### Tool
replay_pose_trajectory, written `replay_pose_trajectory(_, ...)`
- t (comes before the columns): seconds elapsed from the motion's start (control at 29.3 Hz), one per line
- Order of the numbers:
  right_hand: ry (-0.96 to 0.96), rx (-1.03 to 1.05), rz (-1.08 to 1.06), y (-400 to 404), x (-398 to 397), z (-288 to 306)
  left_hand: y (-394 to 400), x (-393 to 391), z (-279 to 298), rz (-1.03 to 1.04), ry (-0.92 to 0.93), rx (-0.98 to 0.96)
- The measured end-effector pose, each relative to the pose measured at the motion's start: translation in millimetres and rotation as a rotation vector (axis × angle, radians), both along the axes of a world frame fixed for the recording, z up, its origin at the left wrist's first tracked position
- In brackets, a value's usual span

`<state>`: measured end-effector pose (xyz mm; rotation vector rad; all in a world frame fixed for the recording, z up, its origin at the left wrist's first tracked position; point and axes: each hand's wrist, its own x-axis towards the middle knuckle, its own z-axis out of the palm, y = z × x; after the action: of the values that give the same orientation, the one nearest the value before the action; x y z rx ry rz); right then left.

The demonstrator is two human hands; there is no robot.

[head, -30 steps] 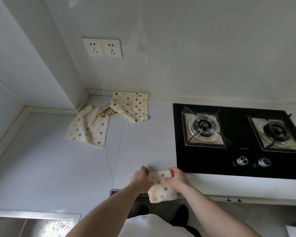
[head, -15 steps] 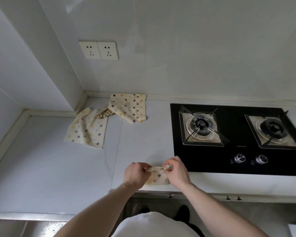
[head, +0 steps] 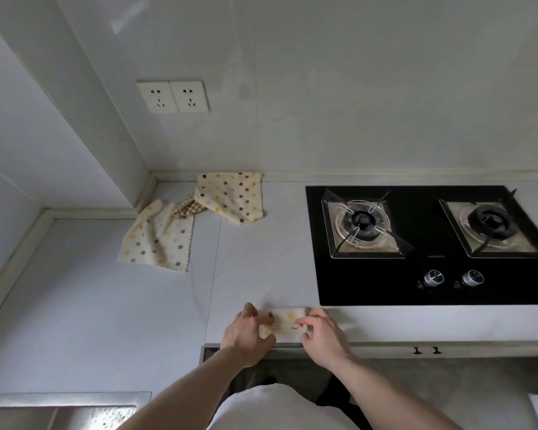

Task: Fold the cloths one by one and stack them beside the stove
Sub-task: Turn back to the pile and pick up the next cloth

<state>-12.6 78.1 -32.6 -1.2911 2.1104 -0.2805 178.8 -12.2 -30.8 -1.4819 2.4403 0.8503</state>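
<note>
Cloth in hand [head: 288, 321]: small, cream, dotted, lying on the countertop [head: 261, 274] at its front edge, just left of the stove's [head: 429, 243] near corner. Already folded down to a narrow strip, by the look of it.

Left hand [head: 249, 335] is pinching the strip's left end, thumb and fingers curled onto the fabric. Right hand [head: 322, 336] is pinching the right end, fingertips gathering the near edge. Both hands are working from opposite ends, likely so the layers are staying aligned while the fold is being pressed flat against the counter.

Placement is making sense for the task: the strip is sitting beside the stove, which is where the stack is meant to go. No stack is showing yet; this seems to be the first piece.

Two more dotted cloths are waiting at the back of the counter, well apart from the hands. One dotted cloth [head: 157, 240] is lying crumpled near the wall corner; the other dotted cloth [head: 232, 197] is resting against the back wall. A checked scrap [head: 187, 209] is peeking out between them, whether a separate cloth or a turned-over corner I cannot tell.

Judging progress: early, one cloth nearly done, at least two remaining.

Wall sockets [head: 173, 97] above; sink [head: 62, 411] at lower left.
</note>
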Motion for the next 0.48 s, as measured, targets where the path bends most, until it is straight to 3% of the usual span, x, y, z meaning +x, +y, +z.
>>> replay_pose_trajectory(0.14, -0.056, 0.044, -0.08, 2.2, 6.5, 0.0, -2.6, -8.5, 3.5, 0.058, 0.037, 0.012)
replay_pose_trajectory(0.48, -0.071, 0.221, 0.122, 9.3, 10.6, 14.1, -9.3, -24.0, -1.4, 0.1, 0.0, 0.073)
